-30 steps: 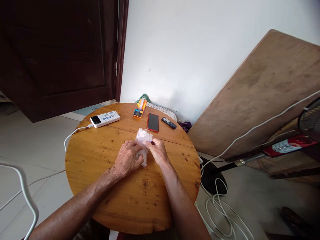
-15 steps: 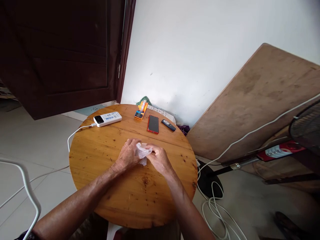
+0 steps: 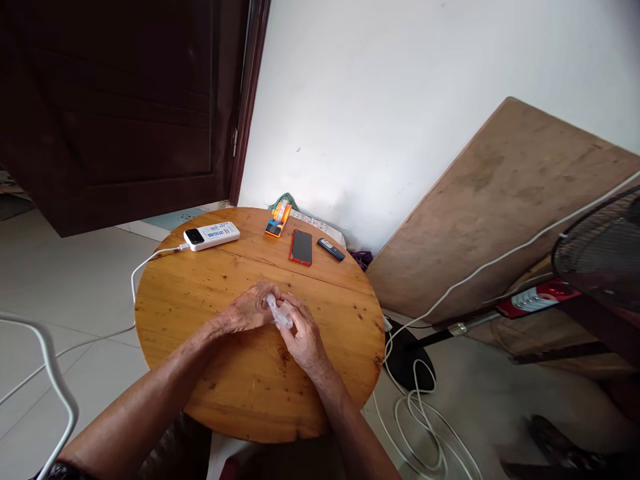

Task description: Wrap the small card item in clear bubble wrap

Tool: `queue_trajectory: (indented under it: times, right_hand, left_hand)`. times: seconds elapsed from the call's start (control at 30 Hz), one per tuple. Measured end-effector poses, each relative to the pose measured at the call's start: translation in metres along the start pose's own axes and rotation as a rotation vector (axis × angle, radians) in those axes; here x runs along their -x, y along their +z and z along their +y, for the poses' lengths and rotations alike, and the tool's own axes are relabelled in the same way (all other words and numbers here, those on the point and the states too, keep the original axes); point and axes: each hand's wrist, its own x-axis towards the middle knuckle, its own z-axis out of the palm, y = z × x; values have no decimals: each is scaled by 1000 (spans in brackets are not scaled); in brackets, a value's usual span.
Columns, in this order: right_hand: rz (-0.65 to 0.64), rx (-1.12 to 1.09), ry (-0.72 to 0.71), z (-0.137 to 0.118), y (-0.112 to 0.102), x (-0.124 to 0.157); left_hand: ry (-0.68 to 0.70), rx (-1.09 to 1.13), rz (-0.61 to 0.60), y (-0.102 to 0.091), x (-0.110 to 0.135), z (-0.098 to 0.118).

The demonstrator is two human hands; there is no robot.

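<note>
Over the middle of the round wooden table [image 3: 250, 407], a small crumpled piece of bubble wrap [image 3: 281, 317], whitish and see-through, is held between both hands. My left hand [image 3: 253, 305] pinches its left side with curled fingers. On its right side, the fingers and thumb of my right hand [image 3: 303, 337] are closed round it. Whether anything lies inside the wrap I cannot tell. Beyond the hands lie a red-edged phone [image 3: 301, 247], a dark handheld device [image 3: 331, 249] and an orange tape dispenser [image 3: 279, 219].
At the table's back left lies a white power bank [image 3: 213, 235] with a white cable [image 3: 150, 258] running off the edge. A wooden board [image 3: 480, 193] leans on the wall to the right. A fan [image 3: 540, 298] stands there, beside coiled cable [image 3: 425, 420] on the floor.
The bubble wrap is now folded smaller between my hands. My right hand has turned and closed over its right side. The whole view has shifted slightly.
</note>
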Motion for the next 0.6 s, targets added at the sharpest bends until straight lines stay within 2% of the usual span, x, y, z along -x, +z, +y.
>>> queue_trajectory:
  times: [0.13,0.27,0.47,0.6]
  right_hand:
    - [35,-41,25,2,3,-3]
    - [39,-188,145,0,-4,-11]
    - [-244,-533,529,2,-16,-21]
    - [-147,-497,601,12,-9,-22]
  left_hand:
    - [-25,-30,-88,-6,3,5]
    - [-2,-23,-13,-5,1,6]
    - [-164,44,-33,-5,-1,6]
    - [-167,251,-132,-9,-1,9]
